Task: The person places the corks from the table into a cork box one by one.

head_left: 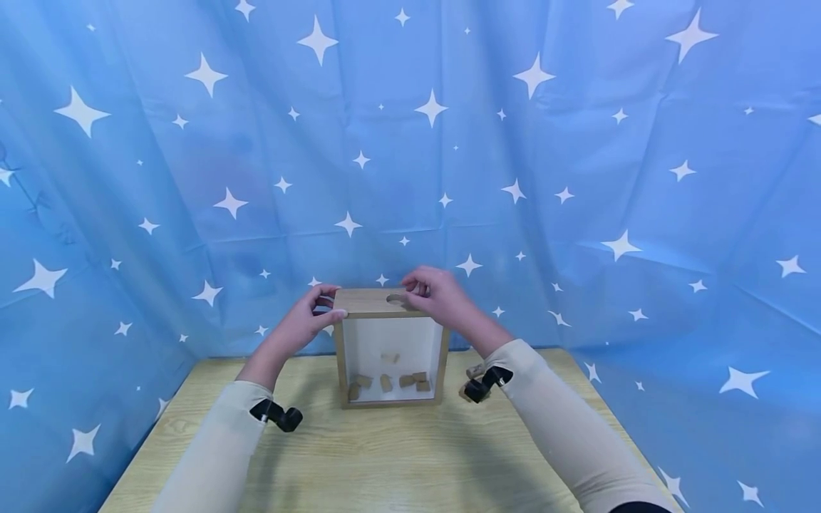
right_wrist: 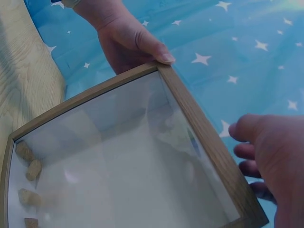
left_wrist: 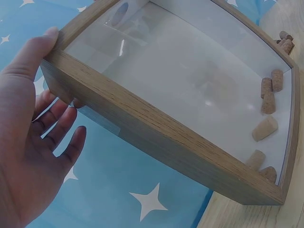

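Note:
A wooden shadow box (head_left: pixel 368 303) with a clear front stands upright on the table. Several corks (head_left: pixel 386 383) lie along its bottom inside. My left hand (head_left: pixel 304 317) holds the upper left corner, thumb on the front edge and fingers toward the back; the left wrist view shows that thumb (left_wrist: pixel 35 50) on the frame. Over the round hole (head_left: pixel 394 298) in the top is my right hand (head_left: pixel 439 296), its fingers bent. In the right wrist view the right hand (right_wrist: pixel 280 156) has thumb and fingers apart beside the top edge, with nothing visible between them.
More corks (head_left: pixel 474 371) lie on the table (head_left: pixel 378 456) right of the box, partly behind the right wrist's black camera mount (head_left: pixel 487 385). Another mount (head_left: pixel 276 415) sits on the left wrist. A blue star-patterned curtain (head_left: pixel 398 178) hangs close behind the box.

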Motion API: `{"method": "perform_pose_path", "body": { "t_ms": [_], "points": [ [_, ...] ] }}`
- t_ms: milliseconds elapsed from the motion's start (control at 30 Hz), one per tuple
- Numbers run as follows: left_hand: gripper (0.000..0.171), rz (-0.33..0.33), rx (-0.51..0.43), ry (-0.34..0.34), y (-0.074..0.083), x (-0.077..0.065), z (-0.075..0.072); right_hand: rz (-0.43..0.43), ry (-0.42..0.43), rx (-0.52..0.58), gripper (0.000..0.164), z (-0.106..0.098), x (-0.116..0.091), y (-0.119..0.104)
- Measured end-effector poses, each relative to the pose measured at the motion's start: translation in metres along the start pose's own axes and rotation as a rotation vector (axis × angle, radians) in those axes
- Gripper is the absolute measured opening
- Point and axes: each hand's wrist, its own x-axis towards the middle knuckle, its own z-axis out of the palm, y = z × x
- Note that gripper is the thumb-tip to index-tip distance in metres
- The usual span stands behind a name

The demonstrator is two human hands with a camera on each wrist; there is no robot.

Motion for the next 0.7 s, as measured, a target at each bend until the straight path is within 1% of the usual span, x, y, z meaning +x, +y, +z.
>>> {"method": "perform_pose_path", "body": {
  "t_ms": [167, 333, 600, 700],
  "points": [
    [0.073, 0.001, -0.004, 0.002, 0.0, 0.0, 0.0, 0.026, 0.02, 0.037, 0.012, -0.002, -0.006, 0.004],
    [0.074, 0.005, -0.007, 0.002, 0.001, -0.001, 0.0, 0.02, 0.049, 0.045, 0.007, -0.008, -0.017, 0.003],
    [0.075, -0.003, -0.001, -0.003, 0.001, -0.002, 0.001, 0.056, 0.102, 0.038, 0.004, -0.024, -0.041, -0.004],
    [0.075, -0.008, 0.0, -0.001, 0.001, -0.001, 0.0, 0.048, 0.14, 0.021, 0.004, -0.029, -0.05, -0.003]
  ]
}}
